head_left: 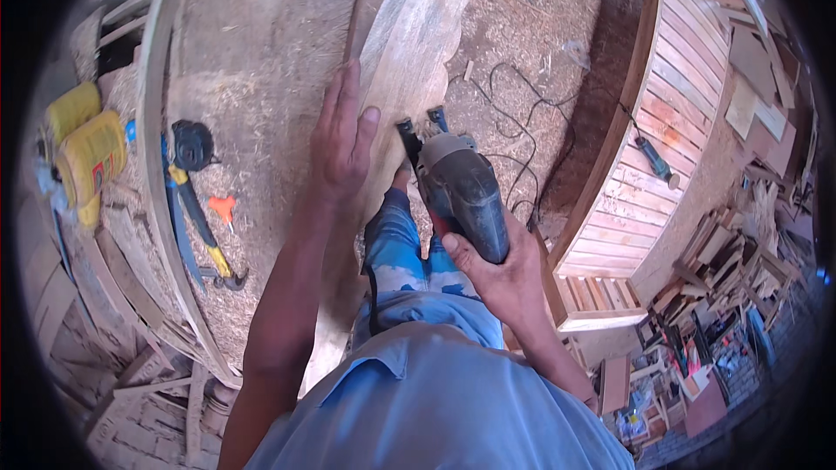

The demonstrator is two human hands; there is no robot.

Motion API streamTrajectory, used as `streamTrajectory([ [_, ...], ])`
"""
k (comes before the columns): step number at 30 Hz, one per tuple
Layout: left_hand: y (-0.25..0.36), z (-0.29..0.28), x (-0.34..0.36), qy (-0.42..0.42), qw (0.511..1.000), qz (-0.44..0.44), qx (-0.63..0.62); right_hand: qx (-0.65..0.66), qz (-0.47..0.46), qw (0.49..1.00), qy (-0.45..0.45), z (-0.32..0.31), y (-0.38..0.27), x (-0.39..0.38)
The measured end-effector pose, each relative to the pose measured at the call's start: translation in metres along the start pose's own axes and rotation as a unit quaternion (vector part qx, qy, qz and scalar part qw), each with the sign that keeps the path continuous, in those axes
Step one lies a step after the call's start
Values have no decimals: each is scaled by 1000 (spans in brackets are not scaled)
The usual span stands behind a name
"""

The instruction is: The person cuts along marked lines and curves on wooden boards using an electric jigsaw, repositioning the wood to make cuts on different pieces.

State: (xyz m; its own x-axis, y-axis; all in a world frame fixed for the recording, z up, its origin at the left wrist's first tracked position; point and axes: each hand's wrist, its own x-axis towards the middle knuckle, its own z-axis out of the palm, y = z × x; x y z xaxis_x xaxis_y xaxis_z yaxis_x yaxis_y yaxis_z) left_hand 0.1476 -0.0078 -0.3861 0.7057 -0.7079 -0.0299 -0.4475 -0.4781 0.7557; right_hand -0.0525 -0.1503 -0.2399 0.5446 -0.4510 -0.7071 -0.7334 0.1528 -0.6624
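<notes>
My right hand [505, 274] is closed around the rear of a dark jigsaw [466, 187], whose forked shoe points at the board's right edge. That long pale board [405, 61] runs away from me and has a wavy, scalloped right edge. Against the board's left side my left hand [342, 135] lies with fingers stretched out, holding nothing. Whether the blade touches the wood is hidden under the tool. Beneath the board is a wide, worn wooden bench top [261, 52].
On the left lie a hammer [202, 222], a black tape measure [192, 144] and an orange-handled tool [223, 207]. Beyond them stand yellow jugs [91, 152]. Dark cord [522, 122] loops over sawdust. At right, a slatted wooden frame [644, 183] bears a green power tool [655, 161]; wood scraps [723, 244] are heaped behind.
</notes>
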Motion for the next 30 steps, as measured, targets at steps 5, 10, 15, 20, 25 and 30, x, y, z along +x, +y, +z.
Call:
streamTrajectory([
  [5, -10, 0, -1, 31, 999, 16, 24, 26, -36, 999, 25, 6, 26, -41],
  [10, -2, -6, -20, 26, 998, -9, 64, 15, -22, 1000, 4, 16, 52, -79],
  [15, 1, -20, -89, 0, 991, -5, 133, 107, 21, 994, 12, 56, 57, -108],
  [20, -16, -27, -127, -15, 991, 18, 135, 163, 29, 985, 40, 98, 50, -116],
  [25, -23, -29, -128, -35, 997, 31, 64, 221, 70, 971, 54, 130, 43, -121],
  [30, -18, -31, -127, -58, 992, 61, 90, 271, 95, 955, 75, 153, 31, -122],
])
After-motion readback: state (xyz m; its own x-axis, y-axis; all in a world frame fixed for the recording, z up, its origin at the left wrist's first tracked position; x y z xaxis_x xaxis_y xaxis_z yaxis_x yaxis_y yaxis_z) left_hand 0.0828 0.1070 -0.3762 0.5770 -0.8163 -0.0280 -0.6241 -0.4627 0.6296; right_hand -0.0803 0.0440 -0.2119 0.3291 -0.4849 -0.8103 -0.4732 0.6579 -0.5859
